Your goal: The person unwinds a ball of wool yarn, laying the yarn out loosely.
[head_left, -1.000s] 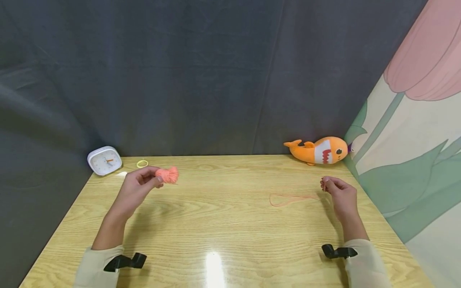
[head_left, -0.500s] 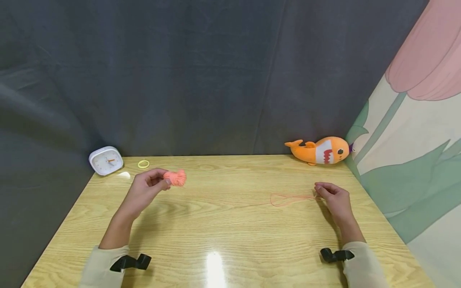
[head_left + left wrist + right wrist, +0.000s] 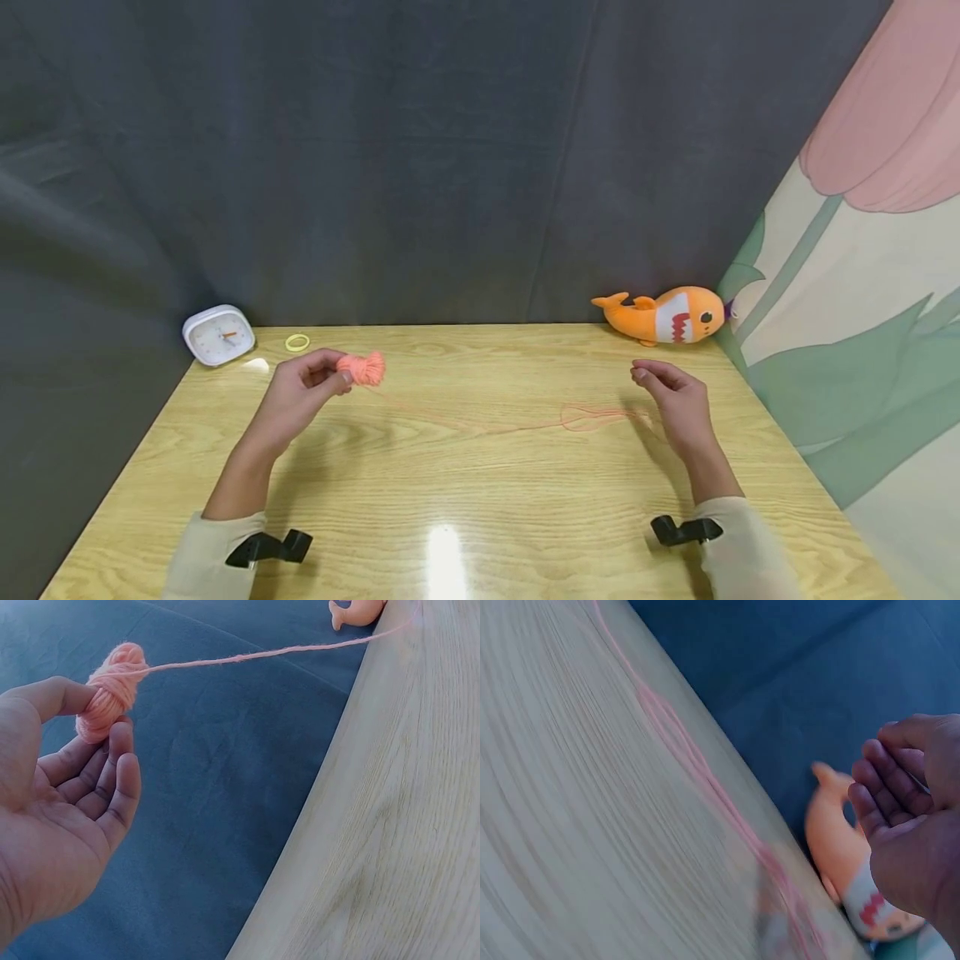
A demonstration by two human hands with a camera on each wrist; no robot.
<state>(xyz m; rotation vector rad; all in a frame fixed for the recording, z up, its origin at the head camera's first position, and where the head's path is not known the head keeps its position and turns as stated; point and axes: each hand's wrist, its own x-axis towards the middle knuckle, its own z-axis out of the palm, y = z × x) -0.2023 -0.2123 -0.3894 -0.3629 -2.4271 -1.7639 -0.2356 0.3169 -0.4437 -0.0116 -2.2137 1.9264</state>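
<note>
In the head view, my left hand pinches a small coral-pink yarn skein between thumb and fingers above the table's left side. The left wrist view shows the skein wound round its middle, with one yarn strand running off to the right. That yarn crosses the table and lies in loose loops towards the right. My right hand hovers above the yarn's right end. In the right wrist view, its fingers are loosely bent and no yarn shows between them; the yarn lies on the table, apart from the hand.
At the back left of the wooden table stand a white clock and a yellow ring. An orange plush shark lies at the back right. A dark curtain hangs behind, and a patterned wall borders the right.
My right hand has lowered, let go of the yarn, then risen and moved left. My left hand has moved slightly right with the skein. The strand across the table now shows more clearly.
</note>
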